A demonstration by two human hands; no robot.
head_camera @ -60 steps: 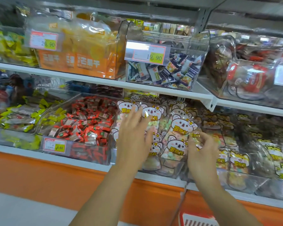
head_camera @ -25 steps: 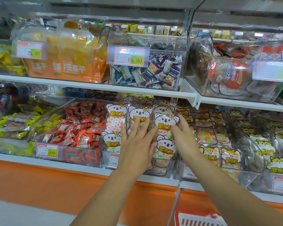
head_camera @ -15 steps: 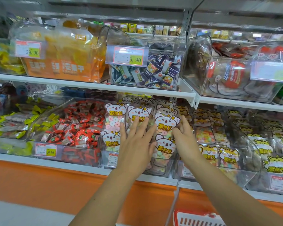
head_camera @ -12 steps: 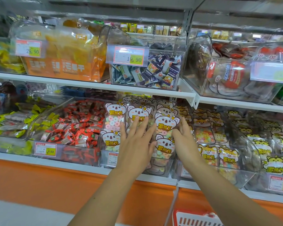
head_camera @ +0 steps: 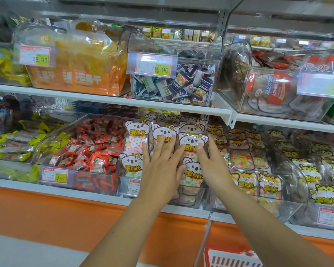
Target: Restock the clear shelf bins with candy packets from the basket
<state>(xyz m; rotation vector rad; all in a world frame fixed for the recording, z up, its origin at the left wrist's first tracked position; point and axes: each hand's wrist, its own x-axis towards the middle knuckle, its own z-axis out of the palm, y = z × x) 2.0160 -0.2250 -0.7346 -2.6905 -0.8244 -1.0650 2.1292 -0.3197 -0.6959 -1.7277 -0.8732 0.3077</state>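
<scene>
Your left hand lies flat, fingers straight, pressing the koala candy packets upright in the clear bin on the lower shelf; right hand touches the front packet's right edge, thumb on its face; pinching or not, can't tell; basket below.

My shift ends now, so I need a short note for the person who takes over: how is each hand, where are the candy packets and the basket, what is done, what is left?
Left hand: open, straight fingers pressing on the koala packets.
Right hand: open, fingers against the right side of the front packets.
The packets stand in rows in the clear bin on the lower shelf; it looks full.
The red basket is at the bottom edge, contents hidden.
Left: probably straighten the rows, then check the basket.
</scene>
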